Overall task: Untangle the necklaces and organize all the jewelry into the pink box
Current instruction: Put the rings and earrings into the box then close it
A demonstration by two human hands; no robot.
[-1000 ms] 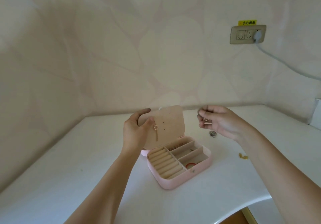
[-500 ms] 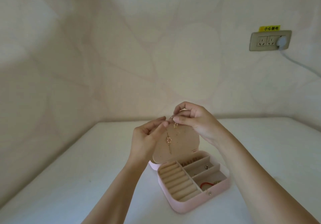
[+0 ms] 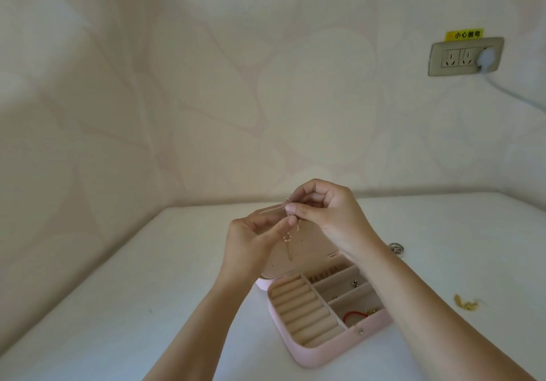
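Observation:
The pink box point(image 3: 339, 348) lies open on the white table, its beige lid panel point(image 3: 301, 259) standing up. A gold drop earring point(image 3: 287, 243) hangs on the panel. My right hand point(image 3: 328, 215) pinches a small gold earring point(image 3: 299, 224) at the panel's top edge, its hook showing above the fingers. My left hand point(image 3: 254, 241) holds the panel's top edge beside it, fingertips touching the right hand's. The box's compartments hold a red cord bracelet point(image 3: 354, 315) and small studs point(image 3: 354, 283).
A silver ring piece point(image 3: 396, 247) lies on the table right of the box. A gold chain tangle point(image 3: 466, 302) sits further right. A wall socket point(image 3: 465, 55) with a plugged cable is up on the right wall. The table runs into a corner.
My right hand came from the right, with the small piece, to the lid panel's top, and met my left hand there. The view has shifted so that the box sits lower.

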